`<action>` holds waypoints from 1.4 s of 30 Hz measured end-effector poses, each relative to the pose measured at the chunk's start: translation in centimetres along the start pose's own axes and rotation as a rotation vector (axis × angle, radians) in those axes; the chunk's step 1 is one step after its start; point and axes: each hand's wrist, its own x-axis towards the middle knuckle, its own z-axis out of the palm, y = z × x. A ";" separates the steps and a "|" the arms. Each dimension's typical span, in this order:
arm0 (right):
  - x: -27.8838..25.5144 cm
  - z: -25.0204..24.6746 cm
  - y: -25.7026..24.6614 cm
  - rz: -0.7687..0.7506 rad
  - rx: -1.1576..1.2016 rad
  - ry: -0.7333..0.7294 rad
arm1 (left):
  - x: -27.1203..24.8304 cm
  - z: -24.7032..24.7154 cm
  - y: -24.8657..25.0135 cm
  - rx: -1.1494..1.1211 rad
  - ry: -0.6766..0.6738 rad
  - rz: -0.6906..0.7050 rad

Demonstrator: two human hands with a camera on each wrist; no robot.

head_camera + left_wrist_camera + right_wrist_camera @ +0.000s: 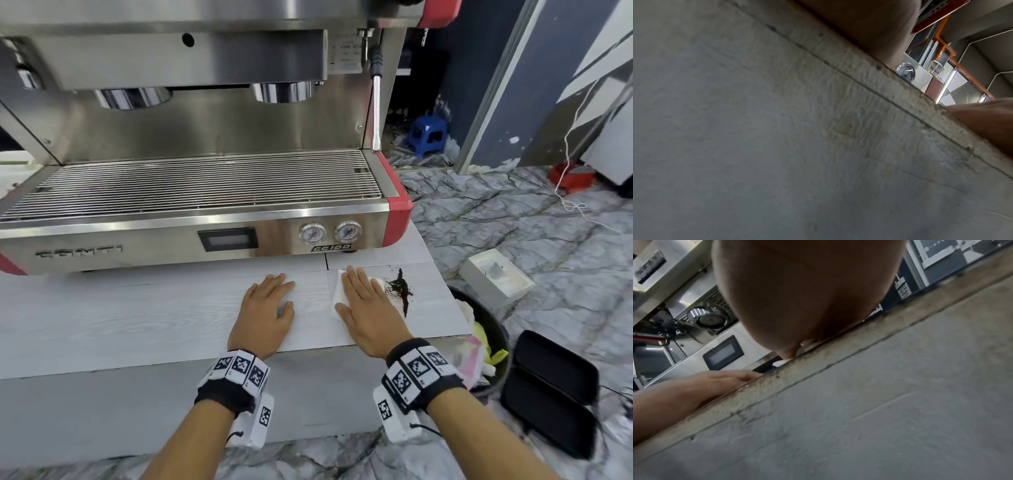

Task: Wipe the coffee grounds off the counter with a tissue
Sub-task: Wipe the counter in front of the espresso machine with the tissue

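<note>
A white tissue (337, 291) lies flat on the pale wood-grain counter (137, 308), and my right hand (368, 305) presses on it with straight fingers. Dark coffee grounds (399, 286) are smeared just right of that hand, near the counter's right end. My left hand (267, 308) rests flat on the bare counter a little to the left, holding nothing. Both wrist views look up along the counter's front edge (818, 369); the right wrist view shows my right palm (807, 296) from below and a sliver of the tissue (780, 362).
A steel espresso machine (191, 192) with red corners stands right behind the hands. Beyond the counter's right end, on the floor, are a black bin (489, 329) with rubbish, a white tissue box (496, 277) and a black case (551, 390).
</note>
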 end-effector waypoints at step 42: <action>-2.3 -0.3 4.5 -0.143 -0.018 -0.028 | 0.3 0.9 2.7 -0.078 0.034 -0.072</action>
